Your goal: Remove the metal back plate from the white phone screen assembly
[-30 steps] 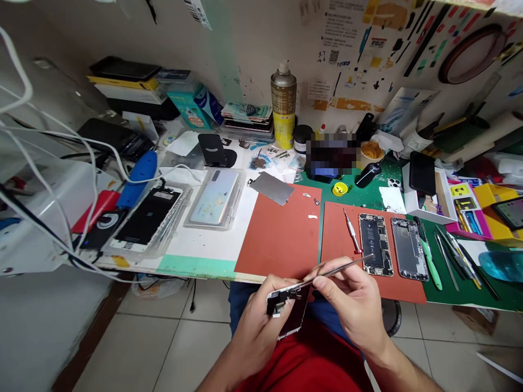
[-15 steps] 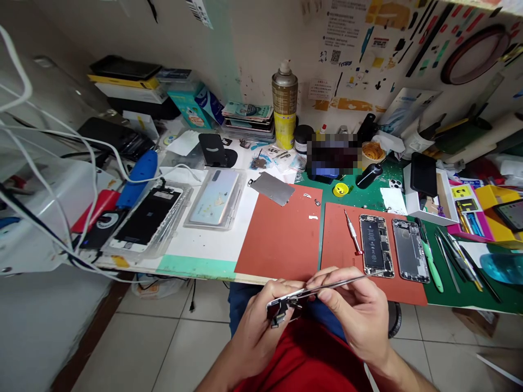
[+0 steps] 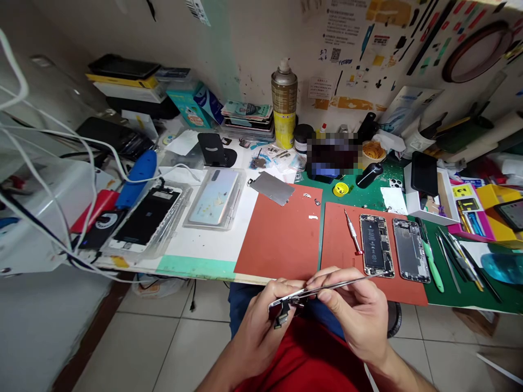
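A thin phone screen assembly [image 3: 286, 301] with dangling flex cables is held edge-on above my lap, in front of the table edge. My left hand [image 3: 265, 313] grips its left end, fingers above and thumb below. My right hand [image 3: 359, 310] pinches its right part, where a thin metal tool or strip, hard to make out, runs along it. Beyond my right hand, an opened phone body [image 3: 376, 246] with its battery showing and a bare phone housing [image 3: 411, 250] lie side by side. A small screwdriver [image 3: 353, 233] lies left of them.
A grey metal plate [image 3: 273, 188] overlaps the red mat [image 3: 281, 239]. Tweezers [image 3: 448, 261] and a green-handled tool [image 3: 432, 267] lie at right. Phones in clear trays [image 3: 186, 218] are at left, near white cables [image 3: 92, 163]. A spray can [image 3: 284, 103] stands behind.
The screen assembly and its dangling flex cables have tilted slightly and shifted a little to the right. Both hands keep nearly the same hold.
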### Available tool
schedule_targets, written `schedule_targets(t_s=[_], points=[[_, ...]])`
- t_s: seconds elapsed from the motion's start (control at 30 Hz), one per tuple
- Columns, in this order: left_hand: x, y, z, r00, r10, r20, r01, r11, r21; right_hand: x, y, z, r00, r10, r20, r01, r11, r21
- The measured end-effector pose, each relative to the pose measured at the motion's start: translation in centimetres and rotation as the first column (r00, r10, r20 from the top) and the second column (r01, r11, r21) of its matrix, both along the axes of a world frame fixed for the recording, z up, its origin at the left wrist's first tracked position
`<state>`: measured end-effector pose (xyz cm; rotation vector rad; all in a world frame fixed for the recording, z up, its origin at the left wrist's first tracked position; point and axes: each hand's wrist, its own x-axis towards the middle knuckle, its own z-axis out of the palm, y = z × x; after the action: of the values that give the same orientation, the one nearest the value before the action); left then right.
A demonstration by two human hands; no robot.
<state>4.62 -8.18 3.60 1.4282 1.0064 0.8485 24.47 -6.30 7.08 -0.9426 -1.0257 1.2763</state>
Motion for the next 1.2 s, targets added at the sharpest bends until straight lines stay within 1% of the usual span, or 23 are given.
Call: schedule_targets(t_s=[0.13,0.3,0.5,0.67,0.73,0.8,0.9,0.93,0.97,1.0,1.07,1.1,1.13,1.2], points=[[0.0,0.0,-0.2,1.000,0.006,0.022,-0.005,0.999,-0.036,0.1,0.1,-0.3,1.000,0.004,-0.005,-0.004,0.999,-0.044],[-0.2,0.0,-0.5,0.999,-0.018,0.030,0.019,0.999,-0.037,0.3,0.2,-0.3,0.999,0.028,-0.027,-0.031,0.993,-0.117],[-0.5,0.2,-0.2,0.998,-0.058,0.006,0.059,0.997,-0.046,0.6,0.2,-0.6,0.996,0.062,-0.068,-0.072,0.984,-0.163],[-0.5,0.5,-0.1,0.997,-0.073,0.019,0.073,0.997,0.010,0.5,0.0,-0.8,0.992,0.095,-0.083,-0.111,0.969,-0.218],[-0.5,0.4,0.0,0.997,-0.063,0.033,0.062,0.998,0.025,0.5,-0.1,-0.6,0.992,0.098,-0.083,-0.114,0.970,-0.216],[-0.5,0.3,0.1,0.999,-0.032,0.033,0.032,0.999,-0.013,0.4,-0.2,-0.4,0.993,0.085,-0.081,-0.099,0.977,-0.188],[0.1,0.2,0.4,0.997,0.064,0.035,-0.057,0.983,-0.174,0.4,-0.2,-0.2,0.996,0.064,-0.062,-0.074,0.983,-0.165],[0.6,0.2,0.5,0.992,0.113,0.054,-0.096,0.961,-0.258,0.3,-0.2,-0.1,0.997,0.059,-0.054,-0.067,0.982,-0.175],[1.1,0.2,0.7,0.981,0.169,0.093,-0.126,0.926,-0.355,0.3,-0.1,-0.2,0.997,0.053,-0.050,-0.062,0.979,-0.193],[1.8,0.3,0.7,0.963,0.227,0.144,-0.137,0.877,-0.461,0.2,0.0,-0.2,0.998,0.039,-0.048,-0.049,0.974,-0.220],[3.2,0.6,0.8,0.901,0.357,0.247,-0.119,0.750,-0.650,0.2,0.2,-0.7,0.999,-0.023,-0.029,0.014,0.963,-0.269],[3.8,0.7,0.8,0.863,0.428,0.269,-0.117,0.687,-0.717,0.3,0.2,-1.0,0.997,-0.073,-0.006,0.068,0.958,-0.278],[4.3,0.8,0.7,0.828,0.495,0.262,-0.130,0.625,-0.770,0.5,0.2,-1.4,0.991,-0.134,0.026,0.136,0.952,-0.275],[4.7,0.8,0.6,0.781,0.593,0.196,-0.180,0.514,-0.839,1.0,-0.1,-2.1,0.960,-0.263,0.093,0.278,0.930,-0.239]])
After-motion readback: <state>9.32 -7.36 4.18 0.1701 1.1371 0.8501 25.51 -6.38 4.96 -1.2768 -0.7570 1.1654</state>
